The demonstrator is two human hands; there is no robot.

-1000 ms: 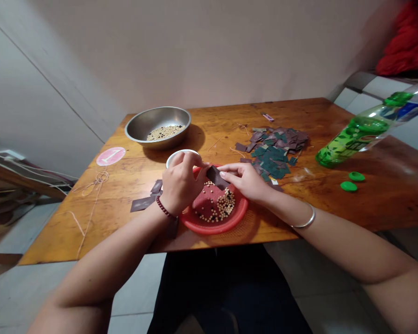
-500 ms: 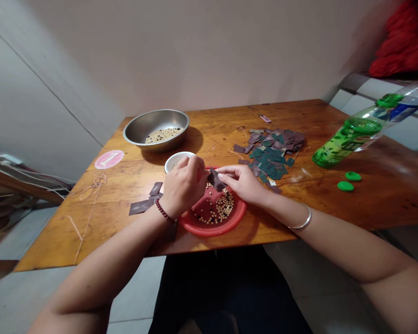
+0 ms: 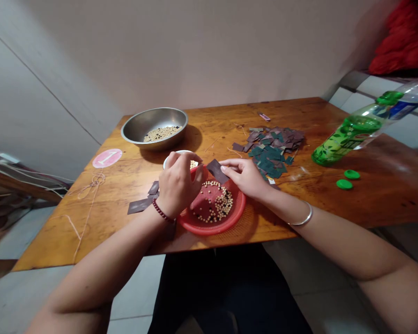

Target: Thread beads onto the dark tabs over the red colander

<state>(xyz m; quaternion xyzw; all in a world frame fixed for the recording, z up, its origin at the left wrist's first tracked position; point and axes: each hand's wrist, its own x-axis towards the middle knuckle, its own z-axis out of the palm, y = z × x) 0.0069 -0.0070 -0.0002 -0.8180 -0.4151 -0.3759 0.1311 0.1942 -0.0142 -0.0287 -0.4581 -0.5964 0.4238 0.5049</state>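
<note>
My right hand (image 3: 245, 176) pinches a dark rectangular piece (image 3: 217, 170) between thumb and fingers, above the rim of a red mesh basket (image 3: 212, 228). In the basket lie many pale beads (image 3: 225, 204) mixed with some black ones. To the left, my left hand (image 3: 181, 183) is over the basket's edge, its thumb and forefinger parted with nothing visible between them. Behind it a small white bowl (image 3: 167, 160), partly hidden by the hand, contains pale bits. More dark pieces (image 3: 139, 206) lie beside my left wrist.
A steel bowl (image 3: 132, 131) of pale and black beads stands at the back left. Behind my right hand spreads a pile of dark and green pieces (image 3: 271, 148). Green bottle (image 3: 348, 139), two green caps (image 3: 351, 174), a pink number disc (image 3: 107, 158) and tangled string (image 3: 90, 183) are also on the table.
My left hand has drawn slightly left, away from the dark piece, and its thumb and forefinger have parted. The piece stays in my right hand, now flatter and more visible.
</note>
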